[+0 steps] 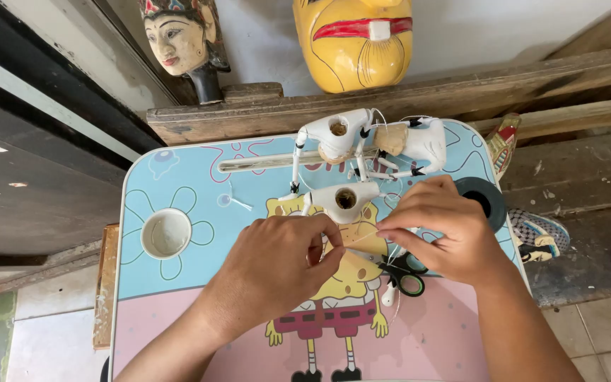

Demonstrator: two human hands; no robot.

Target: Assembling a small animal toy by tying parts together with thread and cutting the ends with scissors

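1. Table (178, 311), blue and pink with cartoon print, filling the frame's centre.
2. Left hand (274, 272), centre, fingers pinched together on a thin wooden stick (359, 238).
3. Right hand (443, 230), right of centre, fingertips clamped on the same stick.
4. White puppet bodies (362, 141), upper centre.
5. Scissors (406, 277), under the right hand.

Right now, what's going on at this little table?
A person is working at a small cartoon-printed table, pinching a thin pale string between the left hand and right hand. Just beyond the fingers sits a white puppet body piece with a hole in it, and two more white pieces lie further back. Green-handled scissors rest under the right hand, beside a black tape roll. A white cup sits in the table's recess. Two carved masks lean behind.
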